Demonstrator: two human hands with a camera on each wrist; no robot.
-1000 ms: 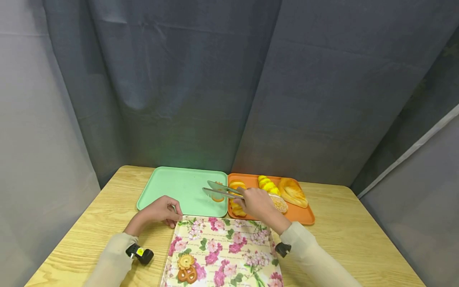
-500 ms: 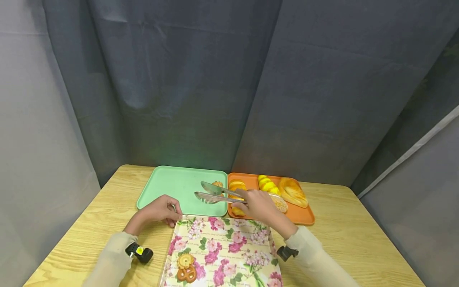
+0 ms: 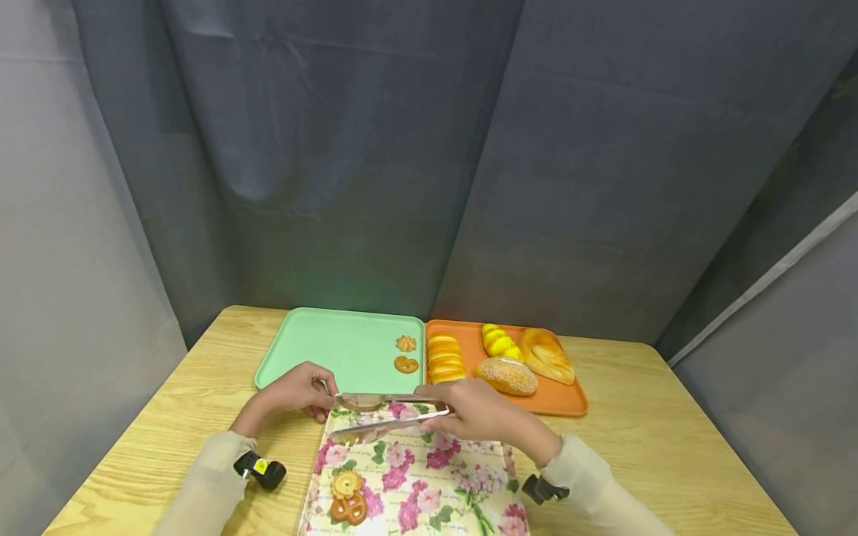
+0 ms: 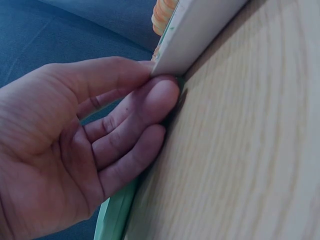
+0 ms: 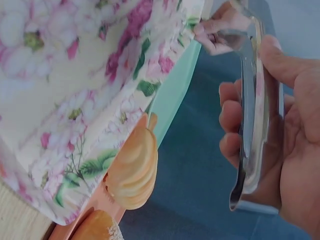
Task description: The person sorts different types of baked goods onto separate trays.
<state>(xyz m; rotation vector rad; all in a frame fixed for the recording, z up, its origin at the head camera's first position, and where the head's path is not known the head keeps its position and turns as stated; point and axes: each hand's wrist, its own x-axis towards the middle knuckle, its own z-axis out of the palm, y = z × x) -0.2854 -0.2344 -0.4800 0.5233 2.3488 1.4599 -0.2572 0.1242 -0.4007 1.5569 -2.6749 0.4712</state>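
My left hand (image 3: 302, 391) pinches the far left corner of a floral tray (image 3: 409, 469); in the left wrist view its thumb and forefinger meet at the tray's white edge (image 4: 187, 42). Metal tongs (image 3: 389, 426) are gripped in my right hand (image 3: 472, 409). They reach left above the floral tray's far edge, arms spread, with no food seen clearly between them. A round cookie (image 3: 346, 485) and a pretzel (image 3: 349, 510) lie at the near left of the floral tray. On the green tray (image 3: 322, 357) lie a swirled cookie (image 3: 406, 343) and another pretzel (image 3: 406, 364).
To the right, an orange tray (image 3: 563, 406) touches the green one. It holds a ridged loaf (image 3: 445, 357), a yellow striped roll (image 3: 501, 342), a crumb-coated bun (image 3: 506, 375) and a large golden bread (image 3: 546, 356). A grey curtain (image 3: 348, 186) hangs behind the wooden table (image 3: 643, 439).
My right hand has drawn the tongs from above the green tray's right end back toward me and leftward, over the floral tray. The pretzel and swirled cookie there are uncovered. My left hand stays put.
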